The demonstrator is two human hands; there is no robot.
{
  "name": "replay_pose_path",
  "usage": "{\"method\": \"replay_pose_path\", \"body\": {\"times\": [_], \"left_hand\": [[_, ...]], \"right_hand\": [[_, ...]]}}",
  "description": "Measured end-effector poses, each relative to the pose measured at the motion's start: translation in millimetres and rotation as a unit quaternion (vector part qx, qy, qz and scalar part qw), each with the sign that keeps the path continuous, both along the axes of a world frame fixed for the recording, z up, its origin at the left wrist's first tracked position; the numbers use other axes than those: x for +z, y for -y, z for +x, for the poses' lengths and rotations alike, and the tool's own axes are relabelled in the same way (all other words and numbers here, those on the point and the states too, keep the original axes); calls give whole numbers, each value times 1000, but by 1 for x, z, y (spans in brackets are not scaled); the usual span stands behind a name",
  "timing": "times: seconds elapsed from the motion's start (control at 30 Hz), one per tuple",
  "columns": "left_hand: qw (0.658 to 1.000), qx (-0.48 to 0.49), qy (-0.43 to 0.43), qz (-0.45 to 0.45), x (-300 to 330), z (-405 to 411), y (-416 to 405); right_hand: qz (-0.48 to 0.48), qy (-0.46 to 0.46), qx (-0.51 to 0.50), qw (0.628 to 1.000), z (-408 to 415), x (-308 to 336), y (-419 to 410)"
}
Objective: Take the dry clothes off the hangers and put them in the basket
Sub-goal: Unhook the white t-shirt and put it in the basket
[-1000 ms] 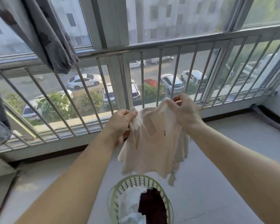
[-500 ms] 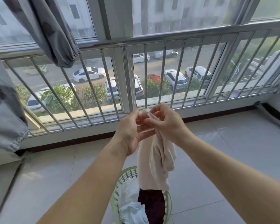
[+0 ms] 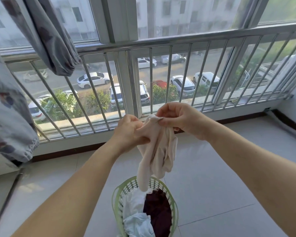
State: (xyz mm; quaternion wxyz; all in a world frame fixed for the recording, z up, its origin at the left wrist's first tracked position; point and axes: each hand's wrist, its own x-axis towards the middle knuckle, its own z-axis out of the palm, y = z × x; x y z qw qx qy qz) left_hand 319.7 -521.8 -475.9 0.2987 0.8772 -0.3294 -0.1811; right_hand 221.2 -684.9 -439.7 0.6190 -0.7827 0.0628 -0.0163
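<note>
A cream garment [image 3: 156, 153] hangs bunched and folded between my two hands, its lower end dangling into the top of the green plastic basket [image 3: 174, 205]. My left hand [image 3: 129, 132] grips the cloth on its left side. My right hand [image 3: 179, 120] pinches its upper edge between thumb and fingers. The basket stands on the floor below my hands and holds white cloth [image 3: 135, 212] and a dark maroon piece [image 3: 158, 211].
Grey patterned clothes [image 3: 46, 36] hang at the upper left, and another grey piece [image 3: 9, 120] hangs at the left edge. A metal railing [image 3: 169, 79] and windows run across ahead. Pale floor tiles [image 3: 220, 177] surround the basket. A wall stands at the right.
The cream garment, spread wide between my hands a second ago, has been gathered into a narrow bundle. My hands came together and lowered it until its end reached the basket.
</note>
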Motion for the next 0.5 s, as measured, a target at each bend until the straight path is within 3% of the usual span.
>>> {"method": "replay_pose_path", "body": {"times": [0.1, 0.23, 0.33, 0.4, 0.43, 0.5], "left_hand": [[999, -37, -33, -23, 9, 4, -2], [997, -57, -37, -40, 13, 2, 0], [997, -66, -15, -43, 13, -3, 6], [997, -68, -4, -38, 14, -6, 8], [997, -70, -4, -36, 14, -8, 9], [997, -70, -13, -32, 14, -9, 6]], "right_hand": [[-26, 1, -17, 1000, -6, 3, 12], [-156, -24, -40, 987, -11, -2, 20], [-369, -53, -56, 926, -11, -9, 17], [-447, -75, -72, 889, -11, -13, 14], [-448, -86, -84, 886, -11, -16, 13], [-371, -103, -112, 916, -11, -20, 11]]}}
